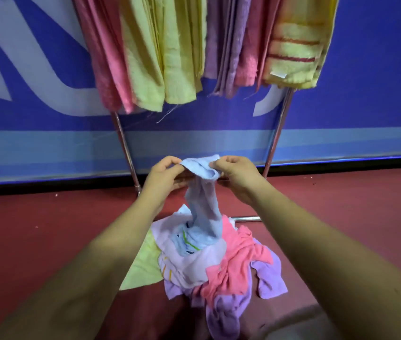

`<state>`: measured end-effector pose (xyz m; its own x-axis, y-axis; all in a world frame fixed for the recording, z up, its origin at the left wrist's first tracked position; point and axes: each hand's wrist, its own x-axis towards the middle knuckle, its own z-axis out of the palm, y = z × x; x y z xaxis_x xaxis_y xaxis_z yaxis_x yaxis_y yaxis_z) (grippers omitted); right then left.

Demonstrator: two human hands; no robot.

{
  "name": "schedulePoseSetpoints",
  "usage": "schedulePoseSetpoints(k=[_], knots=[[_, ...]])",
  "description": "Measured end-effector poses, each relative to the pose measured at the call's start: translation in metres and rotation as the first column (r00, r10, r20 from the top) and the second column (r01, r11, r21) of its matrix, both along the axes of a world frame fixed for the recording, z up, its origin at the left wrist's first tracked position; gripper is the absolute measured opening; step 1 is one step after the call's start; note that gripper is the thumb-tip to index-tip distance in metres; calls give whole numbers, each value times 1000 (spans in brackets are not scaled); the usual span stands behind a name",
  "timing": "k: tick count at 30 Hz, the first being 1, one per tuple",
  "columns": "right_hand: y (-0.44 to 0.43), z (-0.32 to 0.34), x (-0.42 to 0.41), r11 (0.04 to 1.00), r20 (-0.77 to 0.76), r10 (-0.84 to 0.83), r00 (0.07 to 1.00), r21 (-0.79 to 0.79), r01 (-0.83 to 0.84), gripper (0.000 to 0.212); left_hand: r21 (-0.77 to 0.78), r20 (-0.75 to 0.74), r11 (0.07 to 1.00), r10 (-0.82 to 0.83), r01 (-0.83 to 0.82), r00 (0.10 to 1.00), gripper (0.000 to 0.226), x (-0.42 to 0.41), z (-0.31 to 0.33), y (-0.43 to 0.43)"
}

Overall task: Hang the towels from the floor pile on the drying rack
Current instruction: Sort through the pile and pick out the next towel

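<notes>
Now mid-pickup. Left hand (163, 171) and right hand (235, 173) both pinching the top edge of a pale blue terry towel (203, 200), thumb against fingertips, one hand at each end of a short stretch of hem. Held that way probably to find and spread the edge before hanging.

Towel's position: upper end raised between the hands, body drawn into a twisted column, lower end resting in the mixed floor pile of pink, lilac, white and yellow-green towels (219, 263). Not yet free of the pile; striped white piece beside its foot may drag along.

Pile sitting on the dark red floor (47, 229), just in front of the chrome-tubed drying rack (125, 146), near enough for a short lift. Rack's upper part crowded with hung towels: pink (107, 57), yellow-green (160, 52), lilac (221, 45), and a yellow one with red stripes (295, 45). Top rails out of frame, so free space cannot be judged.

Task well along but unfinished: several towels left on the floor.
</notes>
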<state>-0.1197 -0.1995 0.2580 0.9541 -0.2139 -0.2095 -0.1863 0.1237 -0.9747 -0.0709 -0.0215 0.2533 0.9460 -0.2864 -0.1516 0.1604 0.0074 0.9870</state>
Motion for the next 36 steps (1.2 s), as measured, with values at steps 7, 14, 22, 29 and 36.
schedulePoseSetpoints(k=[7, 14, 22, 29, 36], knots=[[48, 56, -61, 998, 100, 2, 995, 69, -9, 11, 81, 204, 996, -45, 29, 978, 5, -56, 52, 53], [52, 51, -76, 993, 76, -117, 990, -28, 119, 18, 256, 325, 965, -24, -63, 945, 15, -71, 52, 70], [42, 55, -74, 986, 157, -24, 987, -161, 49, 19, 306, 401, 948, -45, -88, 915, 17, -68, 58, 84], [41, 55, -70, 961, 172, 271, 947, 11, -277, 22, 285, 363, 958, -93, -15, 927, 21, -55, 63, 102], [51, 67, -75, 773, 34, 566, 824, -369, -516, 15, 326, 286, 940, 6, -103, 958, 36, -37, 64, 132]])
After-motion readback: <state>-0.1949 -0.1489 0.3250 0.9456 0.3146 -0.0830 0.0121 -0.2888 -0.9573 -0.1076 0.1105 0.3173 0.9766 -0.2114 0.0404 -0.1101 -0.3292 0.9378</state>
